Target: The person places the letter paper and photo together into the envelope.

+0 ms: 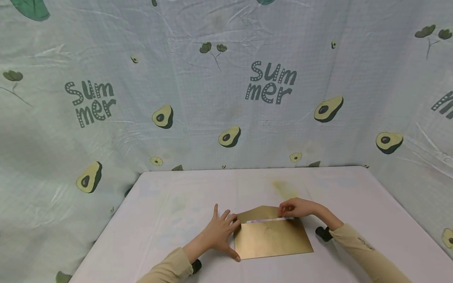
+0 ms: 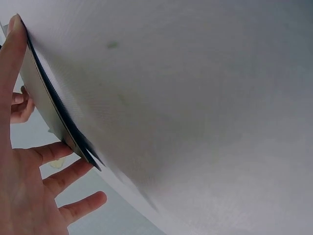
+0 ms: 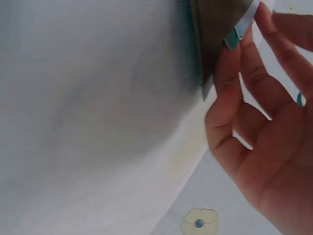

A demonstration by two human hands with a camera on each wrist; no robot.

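Observation:
A gold envelope (image 1: pixel 272 239) lies on the table with its pointed flap (image 1: pixel 260 212) opened away from me. A pale card (image 1: pixel 269 220) with some purple shows as a thin strip at its mouth; the rest is hidden inside. My left hand (image 1: pixel 220 231) spreads along the envelope's left side, thumb at the near corner and fingertips at the far one. In the left wrist view, straight fingers (image 2: pixel 73 171) touch the envelope's edge (image 2: pixel 54 105). My right hand (image 1: pixel 299 207) has curled fingers at the mouth's right end, pinching the card's white and teal corner (image 3: pixel 239 32).
The white table (image 1: pixel 170 212) has a yellowish stain (image 1: pixel 284 188) beyond the envelope. Behind it hangs a pale cloth (image 1: pixel 191 86) printed with avocados and lettering, also along both sides. Dark wrist cameras sit at the left wrist (image 1: pixel 196 266) and right wrist (image 1: pixel 323 234).

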